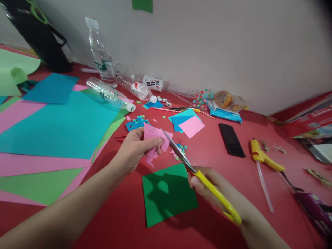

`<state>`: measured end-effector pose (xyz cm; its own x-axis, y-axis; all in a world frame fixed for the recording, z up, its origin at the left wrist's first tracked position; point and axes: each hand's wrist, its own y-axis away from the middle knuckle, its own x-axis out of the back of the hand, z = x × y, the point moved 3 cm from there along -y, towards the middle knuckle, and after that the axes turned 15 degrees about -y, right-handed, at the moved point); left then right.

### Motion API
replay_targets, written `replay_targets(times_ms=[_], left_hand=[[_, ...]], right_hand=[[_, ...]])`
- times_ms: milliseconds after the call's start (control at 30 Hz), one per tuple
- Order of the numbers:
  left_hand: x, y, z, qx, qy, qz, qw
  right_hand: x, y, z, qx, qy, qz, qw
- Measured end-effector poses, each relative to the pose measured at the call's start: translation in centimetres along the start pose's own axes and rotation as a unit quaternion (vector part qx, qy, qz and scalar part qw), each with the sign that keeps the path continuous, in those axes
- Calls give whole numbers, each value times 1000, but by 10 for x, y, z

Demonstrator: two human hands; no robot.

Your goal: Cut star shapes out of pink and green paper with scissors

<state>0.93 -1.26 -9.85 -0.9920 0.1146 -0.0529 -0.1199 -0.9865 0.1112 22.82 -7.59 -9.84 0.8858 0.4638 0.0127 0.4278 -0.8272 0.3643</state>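
Pinching a small pink paper piece (153, 135) in the left hand (135, 148), with the fingers closed tight on its near edge, and holding it lifted a little above the red table (220, 166). Gripping yellow-handled scissors (193, 170) in the right hand (204, 185), with the fingers wrapped firmly around the handles. Pointing the blades up and to the left, with the tips reaching the right edge of the pink piece; not possible to tell how far apart the blades are standing. Working just above a green square sheet (168, 197), lying flat on the table below both hands. Seeing small paper scraps (178, 148) just beyond it, a black phone (231, 140) to the right, a yellow glue gun (261, 157) further right, a large teal sheet (59, 128) to the left, and a clear plastic bottle (109, 93) lying on its side at the far edge of that sheet.
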Motion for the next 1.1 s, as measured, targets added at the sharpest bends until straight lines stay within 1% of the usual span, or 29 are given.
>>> replay_targets(times_ms=[167,267,533,800,967,1100], left_hand=[[4,-1,5,0,-40,-27,999],[5,0,5,-2,-52,-22,998],[5,0,4,8,-44,-12,999],[4,-1,5,16,-45,-11,999],[4,-1,4,9,-43,-15,999],[5,-1,2,12,-43,-14,999]], right_hand=[[3,-1,0,5,16,12,1000],[2,-1,0,4,21,20,1000],[-1,-1,1,-6,23,23,999],[-5,-2,-1,-23,21,-10,999],[-8,-2,-4,-32,0,-17,999],[-7,-3,-4,-36,17,-24,999]])
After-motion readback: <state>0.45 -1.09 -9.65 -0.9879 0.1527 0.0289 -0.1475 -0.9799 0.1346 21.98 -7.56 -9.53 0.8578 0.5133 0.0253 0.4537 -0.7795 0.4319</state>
